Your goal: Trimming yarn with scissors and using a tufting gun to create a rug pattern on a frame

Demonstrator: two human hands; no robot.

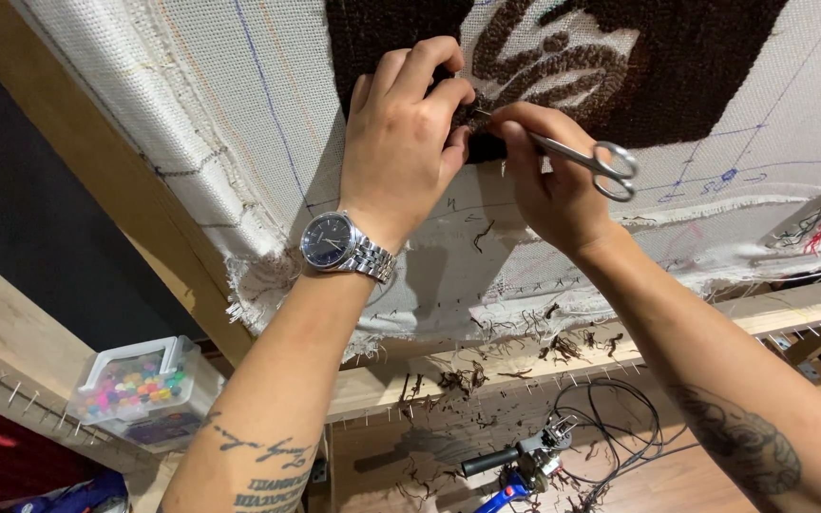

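Head view:
- The tufting cloth (pixel 239 123) is stretched over a wooden frame (pixel 97 180), pulled taut so that the pile stands firm for trimming; its frayed lower edge hangs over the bottom rail.
- The brown tufted pile (pixel 677 66) fills the upper part of the cloth, with a curled pattern of brown loops on a pale patch beside it.
- The left hand (pixel 401 142) lies on the cloth at the lower edge of the pile, fingers curled together and pinching the yarn there, apparently to lift the strands clear of the backing. A silver wristwatch (pixel 342 243) sits on that wrist.
- The right hand (pixel 548 180) meets it from the other side, fingers closed around a pair of small silver scissors (pixel 582 160). The tips point into the pinched spot, and the finger loops stick out to the right, away from the pile.
- Brown yarn clippings (pixel 486 375) are strewn on the bottom rail and the floor beneath, right below the spot being worked.
- A blue tufting gun (pixel 520 465) with a black cable lies on the floor, well apart from both hands.
- A clear plastic box of coloured bits (pixel 140 385) rests on the ledge at lower left.
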